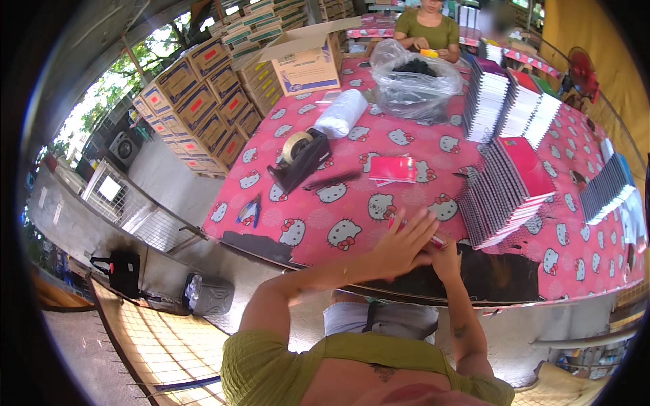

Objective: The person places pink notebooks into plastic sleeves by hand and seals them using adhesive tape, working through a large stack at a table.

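At the table's near edge, my left hand [406,242] lies with fingers stretched out over a thin red booklet, which it mostly covers. My right hand [445,261] has its fingers closed on the booklet's right end; only slivers of its red edge show. Beyond my hands lies a small flat pile of red booklets [393,169]. Just right of my right hand stands a tall stack of red spiral notebooks [504,193].
A black tape dispenser [301,159], a white plastic roll [341,114], snips [250,211] and a clear bag [416,84] are on the pink table [264,199]. More notebooks [486,101] stand right. A person [428,30] works opposite. Cartons [196,101] are piled left.
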`<state>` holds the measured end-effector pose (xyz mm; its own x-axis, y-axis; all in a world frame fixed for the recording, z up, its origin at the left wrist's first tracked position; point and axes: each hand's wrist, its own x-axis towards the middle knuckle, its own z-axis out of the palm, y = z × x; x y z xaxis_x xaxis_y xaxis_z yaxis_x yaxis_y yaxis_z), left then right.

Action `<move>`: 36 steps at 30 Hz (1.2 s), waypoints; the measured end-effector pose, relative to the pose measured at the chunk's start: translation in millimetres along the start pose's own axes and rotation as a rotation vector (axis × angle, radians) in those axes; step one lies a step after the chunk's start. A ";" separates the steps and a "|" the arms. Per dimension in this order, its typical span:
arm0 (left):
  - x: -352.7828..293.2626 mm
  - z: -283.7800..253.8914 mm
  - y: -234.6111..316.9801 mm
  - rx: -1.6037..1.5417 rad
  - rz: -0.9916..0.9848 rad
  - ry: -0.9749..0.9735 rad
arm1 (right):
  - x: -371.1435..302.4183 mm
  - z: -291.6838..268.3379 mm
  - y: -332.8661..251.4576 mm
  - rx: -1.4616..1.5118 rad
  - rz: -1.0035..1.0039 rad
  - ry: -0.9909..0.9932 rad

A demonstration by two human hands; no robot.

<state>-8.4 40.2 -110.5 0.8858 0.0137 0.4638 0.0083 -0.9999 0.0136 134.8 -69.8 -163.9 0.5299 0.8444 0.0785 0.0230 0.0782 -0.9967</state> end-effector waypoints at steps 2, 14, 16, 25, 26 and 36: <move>-8.3 4.3 6.3 -0.071 0.026 -0.042 | -12.1 7.6 -4.6 -0.035 -0.162 0.038; 25.9 -18.0 -18.5 -0.186 -0.158 -0.472 | -6.8 3.3 -10.4 -0.332 -0.165 -0.025; 45.3 -37.3 -24.3 -0.263 -0.178 -0.645 | -6.0 2.2 -12.1 -0.299 -0.151 -0.056; 5.6 7.1 -2.8 -0.105 -0.047 0.087 | -6.8 2.2 -11.1 -0.309 -0.113 -0.019; 9.5 8.3 -12.2 -0.148 -0.045 0.080 | -3.5 0.9 -12.4 -0.352 -0.155 -0.018; 17.0 5.2 -13.9 -0.288 -0.031 0.187 | -19.0 -39.7 -77.7 -0.431 -0.090 -0.086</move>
<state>8.9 54.3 -107.4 0.7869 0.0722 0.6128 -0.1210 -0.9558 0.2680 156.6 -112.9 -88.8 0.4376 0.8868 0.1483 0.4260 -0.0593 -0.9028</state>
